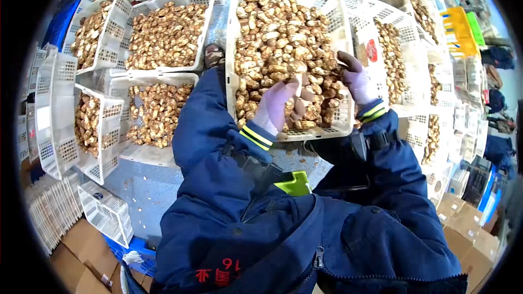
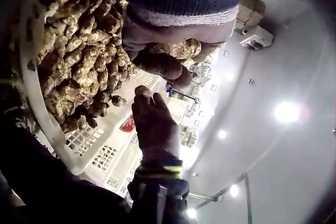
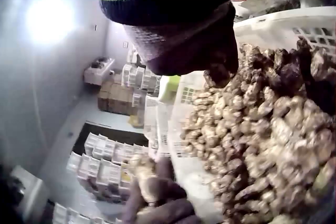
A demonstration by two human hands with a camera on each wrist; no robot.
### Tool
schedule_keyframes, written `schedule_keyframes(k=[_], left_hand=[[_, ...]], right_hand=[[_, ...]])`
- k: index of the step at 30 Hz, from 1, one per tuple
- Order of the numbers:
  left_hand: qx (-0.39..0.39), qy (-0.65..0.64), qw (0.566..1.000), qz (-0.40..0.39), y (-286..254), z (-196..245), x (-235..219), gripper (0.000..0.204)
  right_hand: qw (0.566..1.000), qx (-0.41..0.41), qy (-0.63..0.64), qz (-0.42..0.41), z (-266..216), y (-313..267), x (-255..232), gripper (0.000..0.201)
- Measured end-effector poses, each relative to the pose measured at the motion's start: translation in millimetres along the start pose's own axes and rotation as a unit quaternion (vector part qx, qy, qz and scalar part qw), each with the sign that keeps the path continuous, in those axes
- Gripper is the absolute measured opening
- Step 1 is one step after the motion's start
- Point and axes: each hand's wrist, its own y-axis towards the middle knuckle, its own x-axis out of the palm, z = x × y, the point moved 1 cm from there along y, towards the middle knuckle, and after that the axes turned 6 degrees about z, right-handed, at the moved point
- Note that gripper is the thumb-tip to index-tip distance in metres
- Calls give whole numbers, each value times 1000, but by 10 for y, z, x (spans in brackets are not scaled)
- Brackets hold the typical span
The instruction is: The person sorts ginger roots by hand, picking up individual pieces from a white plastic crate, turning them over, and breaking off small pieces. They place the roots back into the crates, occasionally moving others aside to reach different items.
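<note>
A white plastic crate (image 1: 233,27) in front of me is heaped with stubby brown-and-cream mushrooms (image 1: 283,38). Over its near side, my left hand (image 1: 272,108), in a pale purple glove with darker fingers, grips a mushroom (image 3: 143,174), its fingers curled round the stem. My right hand (image 1: 358,80), gloved the same way, is by the crate's right wall and pinches a small mushroom (image 2: 142,91) at the fingertips. In the right wrist view that mushroom shows below the glove, close over the heap, partly hidden by the fingers.
More white crates of mushrooms stand at left (image 1: 163,32) and right (image 1: 389,49). A yellow crate (image 1: 460,31) is at far right. Cardboard boxes (image 1: 90,247) lie at lower left, near stacked white crates (image 1: 54,201). Blue floor (image 1: 150,185) shows between.
</note>
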Motion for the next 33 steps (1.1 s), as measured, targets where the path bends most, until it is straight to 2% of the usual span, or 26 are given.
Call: schedule_keyframes(k=[2, 4, 6, 7, 8, 9, 10, 12, 13, 14, 15, 17, 18, 20, 22, 23, 24, 26, 27, 28, 30, 31, 32, 33], left_hand=[[-43, -59, 997, 9, -35, 37, 49, 43], [-40, -78, 996, -25, -26, 17, 45, 44], [-96, -125, 987, -14, -67, 25, 61, 43], [-82, -107, 990, -43, -56, -12, 23, 42], [-103, -164, 980, -51, -46, -59, -12, 40], [-88, -127, 987, -36, -51, -87, -32, 40], [-71, -90, 993, -18, -51, -110, -53, 39], [-70, -109, 991, -46, -30, -113, -91, 37], [-72, -117, 989, -62, -22, -97, -67, 36], [-53, -77, 996, -3, -27, -121, -7, 33], [-4, -18, 1000, -4, 1, -148, -28, 32], [29, 22, 999, 7, 31, -222, -83, 32], [13, 4, 1000, 19, 12, -186, -52, 33], [10, 9, 998, 60, 15, -192, -24, 36], [37, 56, 991, 115, 32, -211, -5, 38], [40, 78, 989, 116, 37, -196, -7, 43], [25, 73, 994, 81, 60, -149, -24, 43], [59, 40, 983, 169, 91, -185, -66, 34], [64, 53, 975, 205, 83, -98, -74, 26], [73, 54, 971, 223, 81, -21, -68, 24], [110, 48, 970, 213, 137, 92, -34, 25], [106, 55, 973, 199, 139, 245, 135, 27], [177, 45, 969, 165, 208, 308, 328, 36], [159, 4, 986, 55, 242, 374, 517, 45]], right_hand=[[979, -23, 200, -29, -313, -381, 46, 55], [928, 27, 372, 0, -583, -747, 155, 57], [872, 134, 465, -77, -191, -740, 108, 48], [851, 192, 480, -95, -15, -755, 129, 41], [825, 251, 493, -115, 79, -765, 185, 36], [846, 266, 446, -122, 16, -788, 240, 27], [860, 242, 435, -116, -50, -802, 285, 27], [885, 190, 414, -97, -139, -848, 314, 26], [877, 202, 421, -112, -144, -825, 295, 27], [876, 211, 420, -106, -130, -801, 290, 30], [872, 196, 435, -112, -133, -799, 295, 31], [858, 190, 460, -125, -164, -800, 295, 34], [836, 210, 488, -135, -151, -788, 293, 31], [826, 214, 501, -142, -97, -755, 258, 29], [867, 200, 446, -97, -45, -747, 250, 29], [885, 193, 417, -74, -25, -749, 249, 28], [872, 217, 434, -61, -17, -749, 265, 28], [900, 197, 388, -23, -219, -904, 306, 29], [886, 192, 413, -85, -66, -839, 259, 29], [884, 191, 418, -90, -76, -872, 226, 29], [890, 174, 414, -77, -42, -915, 200, 25], [876, 160, 442, -107, 1, -904, 215, 22], [872, 165, 445, -118, 39, -906, 211, 18], [867, 151, 460, -114, 45, -924, 221, 16]])
